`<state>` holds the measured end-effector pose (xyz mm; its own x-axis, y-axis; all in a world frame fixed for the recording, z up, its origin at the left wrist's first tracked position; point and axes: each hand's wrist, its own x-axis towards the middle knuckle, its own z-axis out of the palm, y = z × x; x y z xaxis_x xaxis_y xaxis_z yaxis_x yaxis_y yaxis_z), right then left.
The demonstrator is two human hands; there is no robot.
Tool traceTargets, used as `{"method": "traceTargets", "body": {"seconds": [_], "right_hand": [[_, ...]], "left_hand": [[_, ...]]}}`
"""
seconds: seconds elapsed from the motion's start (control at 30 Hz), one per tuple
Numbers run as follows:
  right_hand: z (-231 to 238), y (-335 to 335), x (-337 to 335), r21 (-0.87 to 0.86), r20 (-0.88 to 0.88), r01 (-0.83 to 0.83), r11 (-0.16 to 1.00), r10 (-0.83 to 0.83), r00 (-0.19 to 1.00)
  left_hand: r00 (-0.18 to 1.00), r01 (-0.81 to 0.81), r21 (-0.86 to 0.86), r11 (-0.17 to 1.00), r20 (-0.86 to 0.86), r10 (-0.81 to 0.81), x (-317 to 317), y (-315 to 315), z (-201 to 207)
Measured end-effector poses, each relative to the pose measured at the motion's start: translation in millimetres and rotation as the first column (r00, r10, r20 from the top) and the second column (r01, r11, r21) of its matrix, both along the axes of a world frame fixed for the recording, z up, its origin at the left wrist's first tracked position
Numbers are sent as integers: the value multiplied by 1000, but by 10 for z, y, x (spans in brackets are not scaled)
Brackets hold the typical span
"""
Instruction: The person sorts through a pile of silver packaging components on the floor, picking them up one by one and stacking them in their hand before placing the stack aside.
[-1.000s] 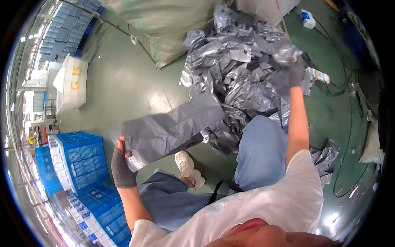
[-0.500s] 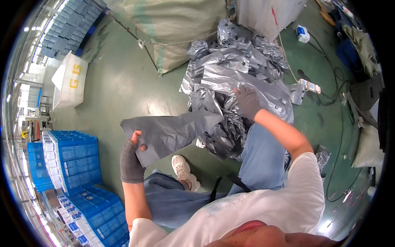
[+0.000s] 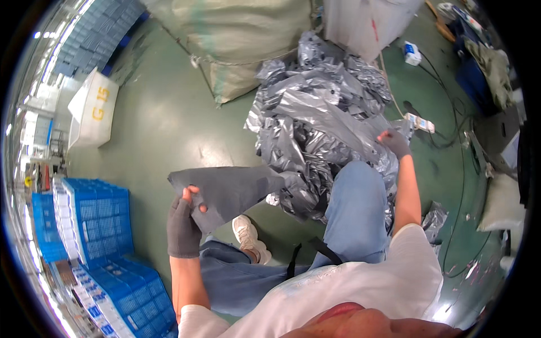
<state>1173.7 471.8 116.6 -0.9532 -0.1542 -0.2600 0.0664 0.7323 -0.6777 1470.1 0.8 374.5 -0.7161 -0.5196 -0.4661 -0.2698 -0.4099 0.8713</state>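
Observation:
My left hand [image 3: 185, 222], in a dark grey fingerless glove, grips one end of a flat stack of grey plastic bags [image 3: 225, 188]. Its thumb and bare fingertips show at the handle holes. The stack's other end lies against a large heap of crumpled silver-grey plastic bags [image 3: 307, 104] on the floor. At the heap's right edge is my right hand [image 3: 396, 142], gloved the same way. Its fingers are curled in on the end of a long grey bag, though the fingertips are partly blurred.
Behind the heap stand a big woven sack [image 3: 248, 34] and a whitish sack [image 3: 366, 25]. Blue crates [image 3: 104, 219] with boxes are at the left, beyond them a white bin [image 3: 96, 110]. Cables and a power strip [image 3: 420, 123] lie right. My knee [image 3: 356, 205] borders the heap.
My right hand has moved right across the heap to its edge, its flat fingers now curled. My left hand has shifted slightly, and the stack's right end has drawn back a little.

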Motion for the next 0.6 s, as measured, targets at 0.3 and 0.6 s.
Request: {"method": "traceTargets", "body": {"seconds": [0.3,0.6], "right_hand": [[-556,49,381,-365,160,392,844,-358,920],[-1296,348,484,-1,410,671,741,-612,676]], "left_hand": [[992,-33,19,999,-121,35,8,-123,-80],[979,204,188,961,-49,-199,-387,188,-327]]}}
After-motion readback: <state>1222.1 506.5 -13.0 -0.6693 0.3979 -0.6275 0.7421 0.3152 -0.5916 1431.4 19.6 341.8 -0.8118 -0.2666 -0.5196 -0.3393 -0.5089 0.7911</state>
